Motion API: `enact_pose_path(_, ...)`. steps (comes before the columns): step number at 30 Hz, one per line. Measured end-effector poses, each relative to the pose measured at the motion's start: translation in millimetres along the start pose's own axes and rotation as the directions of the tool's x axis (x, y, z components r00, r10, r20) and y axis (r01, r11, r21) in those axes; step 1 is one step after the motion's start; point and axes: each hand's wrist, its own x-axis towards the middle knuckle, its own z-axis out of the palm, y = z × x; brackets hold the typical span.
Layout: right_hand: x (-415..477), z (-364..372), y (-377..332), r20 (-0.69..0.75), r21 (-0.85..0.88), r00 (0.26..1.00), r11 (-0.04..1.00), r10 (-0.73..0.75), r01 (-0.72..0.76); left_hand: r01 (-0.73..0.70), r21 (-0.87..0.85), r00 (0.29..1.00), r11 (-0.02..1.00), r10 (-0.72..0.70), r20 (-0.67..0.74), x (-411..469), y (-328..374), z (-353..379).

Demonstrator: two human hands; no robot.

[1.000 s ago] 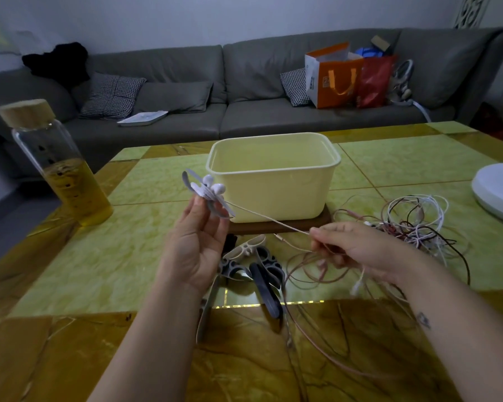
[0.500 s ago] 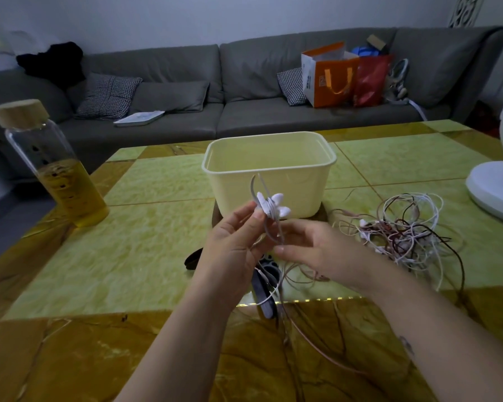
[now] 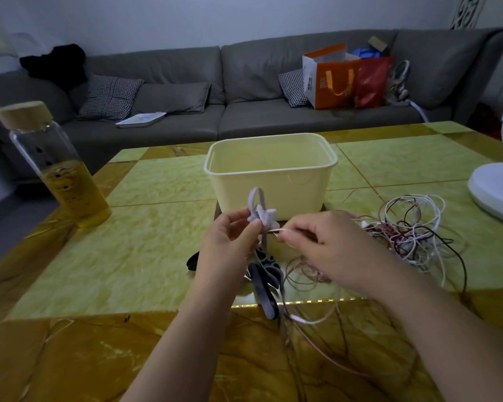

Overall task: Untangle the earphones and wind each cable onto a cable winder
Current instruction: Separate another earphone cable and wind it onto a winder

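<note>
My left hand pinches a pale star-shaped cable winder with a looped strap, held upright above the table. Close beside it, my right hand pinches a thin pinkish earphone cable right at the winder. That cable trails in loops under my right wrist and down toward the table's near edge. A tangle of white, red and dark earphone cables lies on the table to the right. Several dark cable winders lie on the table below my hands, partly hidden.
A cream plastic tub stands just behind my hands on a dark mat. A glass bottle of yellow liquid is at the left, a white fan base at the right edge. Behind the green-and-gold table runs a grey sofa with bags.
My left hand brought the winder from the left to the centre. My right hand slid up the cable to meet it, and both hands now hold close together.
</note>
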Motion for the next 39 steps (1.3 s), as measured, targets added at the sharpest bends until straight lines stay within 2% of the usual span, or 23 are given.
enact_pose_path(3,-1.7,-15.8,0.1,-0.126,0.053,0.992,0.999,-0.007,0.013,-0.121,0.278,0.990,0.953,0.095,0.103,-1.6,2.6,-2.0)
enact_pose_path(7,-0.4,-25.3,8.3,-0.297,0.109,0.955,0.994,0.010,0.024,-0.113,0.384,0.971,0.916,0.020,0.238,-5.5,5.4,-2.8)
enact_pose_path(12,1.2,-29.6,19.3,-0.368,0.219,0.929,0.975,0.049,0.036,-0.104,0.341,0.943,0.934,-0.016,0.331,-4.7,9.2,-6.7)
enact_pose_path(16,4.0,-25.5,24.1,-0.342,0.291,0.937,0.956,0.076,0.028,-0.109,0.331,0.914,0.937,-0.037,0.404,-8.4,13.1,-6.7)
enact_pose_path(18,6.4,-22.0,27.8,-0.314,0.344,0.942,0.939,0.117,-0.002,-0.114,0.301,0.899,0.947,-0.031,0.438,-9.7,15.4,-6.8)
enact_pose_path(21,10.2,-15.7,35.4,-0.252,0.465,0.949,0.884,0.189,-0.053,-0.072,0.167,0.865,0.983,-0.022,0.501,-12.0,18.6,-7.0)
enact_pose_path(24,10.9,-1.5,34.9,-0.099,0.558,0.971,0.820,0.217,-0.126,-0.015,-0.013,0.830,1.000,0.020,0.557,-12.3,18.6,-5.5)
enact_pose_path(27,9.4,16.2,27.1,0.040,0.593,0.983,0.788,0.178,-0.167,0.074,-0.201,0.875,0.977,0.033,0.484,-8.8,15.8,-4.0)
enact_pose_path(30,10.0,24.2,20.9,0.049,0.551,0.979,0.812,0.196,-0.190,0.161,-0.343,0.922,0.926,-0.016,0.388,-5.4,12.7,-4.1)
enact_pose_path(35,4.6,24.4,8.6,0.161,0.321,0.982,0.935,0.100,-0.148,0.221,-0.375,0.958,0.900,-0.128,0.258,-0.1,8.7,-5.2)
enact_pose_path(39,2.6,20.4,5.1,0.118,0.191,0.992,0.979,0.055,-0.077,0.244,-0.411,0.966,0.879,-0.184,0.181,0.7,9.7,-4.0)
